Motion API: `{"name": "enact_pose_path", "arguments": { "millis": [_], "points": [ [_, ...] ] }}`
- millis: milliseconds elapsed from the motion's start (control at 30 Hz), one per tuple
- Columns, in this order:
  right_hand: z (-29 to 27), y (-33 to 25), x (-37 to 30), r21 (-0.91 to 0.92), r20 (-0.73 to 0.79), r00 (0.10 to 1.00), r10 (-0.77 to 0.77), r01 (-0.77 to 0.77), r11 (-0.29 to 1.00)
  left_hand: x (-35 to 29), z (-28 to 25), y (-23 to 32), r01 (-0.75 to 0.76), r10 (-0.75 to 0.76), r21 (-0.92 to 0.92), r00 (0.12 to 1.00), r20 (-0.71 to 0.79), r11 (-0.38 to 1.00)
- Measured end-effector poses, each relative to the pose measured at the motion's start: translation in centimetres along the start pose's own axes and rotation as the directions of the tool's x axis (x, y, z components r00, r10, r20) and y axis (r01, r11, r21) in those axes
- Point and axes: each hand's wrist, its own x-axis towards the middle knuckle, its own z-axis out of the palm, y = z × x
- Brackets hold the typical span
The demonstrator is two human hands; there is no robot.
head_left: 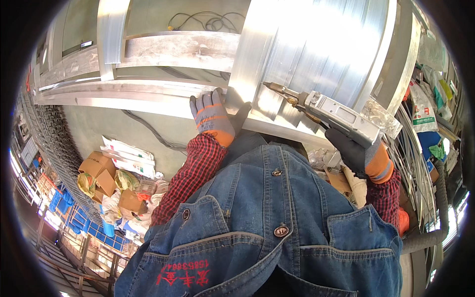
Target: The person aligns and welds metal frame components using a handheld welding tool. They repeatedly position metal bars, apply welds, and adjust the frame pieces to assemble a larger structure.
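Welding gun (330, 113) over shiny aluminium frame (307, 54), cluttered workshop floor (148, 123) below

Two gloved hands, one welding gun (330, 113), several aluminium beams (316, 54), some cardboard boxes (101, 175)

Lying on a grey concrete floor (99, 128) in bright sunlight: cardboard boxes (101, 175), white sacks (128, 151), blue crates (74, 215).

Handheld welding gun (330, 111): silver boxy body, brass nozzle pointed left at aluminium frame (277, 59), held tilted. Frame: bright ribbed metal panel with crossbars, lay flat, gloved palm resting on its edge.
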Motion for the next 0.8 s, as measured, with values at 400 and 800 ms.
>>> {"name": "enact_pose_path", "arguments": {
  "millis": [400, 800],
  "points": [
    [1.7, 3.0, -0.4, 0.042, -0.142, 0.974, -0.176, 0.183, 0.982, -0.5, 2.1, 1.6, 0.076, -0.076, 0.068, 0.997, -0.013, 0.995],
    [1.8, 4.5, -0.7, -0.001, -0.178, 0.947, -0.266, 0.270, 0.963, -0.1, 2.0, 1.6, 0.074, -0.073, 0.005, 0.997, -0.027, 0.997]
  ]
}}
